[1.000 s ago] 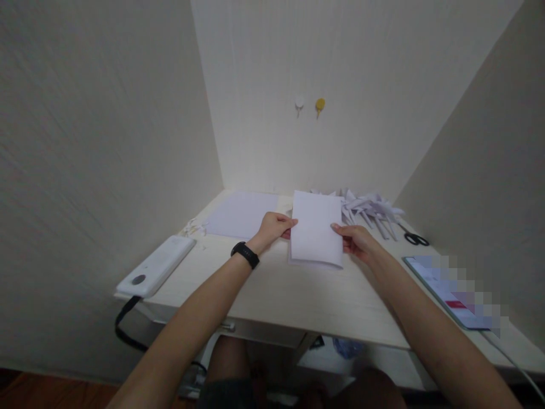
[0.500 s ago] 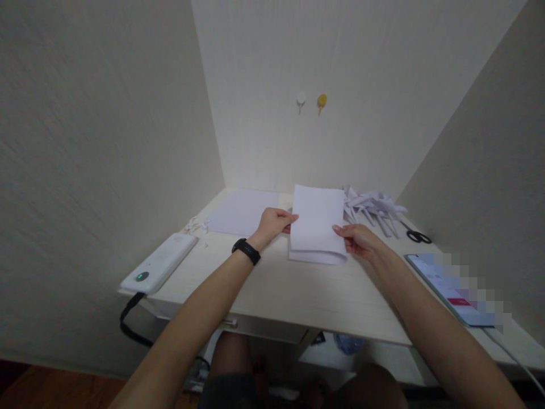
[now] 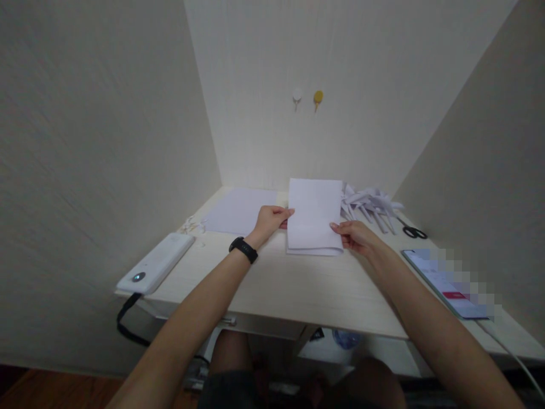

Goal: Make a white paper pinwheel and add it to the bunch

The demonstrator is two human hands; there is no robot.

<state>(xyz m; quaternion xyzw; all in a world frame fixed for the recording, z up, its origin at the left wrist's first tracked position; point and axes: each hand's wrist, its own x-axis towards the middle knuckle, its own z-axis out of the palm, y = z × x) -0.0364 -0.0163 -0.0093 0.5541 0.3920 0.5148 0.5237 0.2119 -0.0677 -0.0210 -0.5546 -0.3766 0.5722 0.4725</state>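
Note:
A folded sheet of white paper point(image 3: 314, 213) is held up just above the desk, its two layers nearly even at the lower edge. On its left edge my left hand point(image 3: 272, 219) pinches the paper between thumb and fingers; a black watch is on that wrist. My right hand point(image 3: 354, 236) grips the right edge, thumb on top and fingers underneath. Behind my left hand, flat white paper point(image 3: 238, 210) lies on the desk. To the right of the folded sheet is a heap of white paper strips or rolled pieces point(image 3: 370, 203).
Black scissors point(image 3: 414, 232) lie beside the heap. At the right, a phone with a lit screen point(image 3: 445, 284) has a cable attached. A white device point(image 3: 156, 263) with a black cable sits on the left edge of the desk point(image 3: 289, 295). Two hooks point(image 3: 318, 97) are on the back wall.
The paper's lower edges have come closer together, the open fold looking flatter. Both hands keep their hold on the sides. The whole view has shifted slightly.

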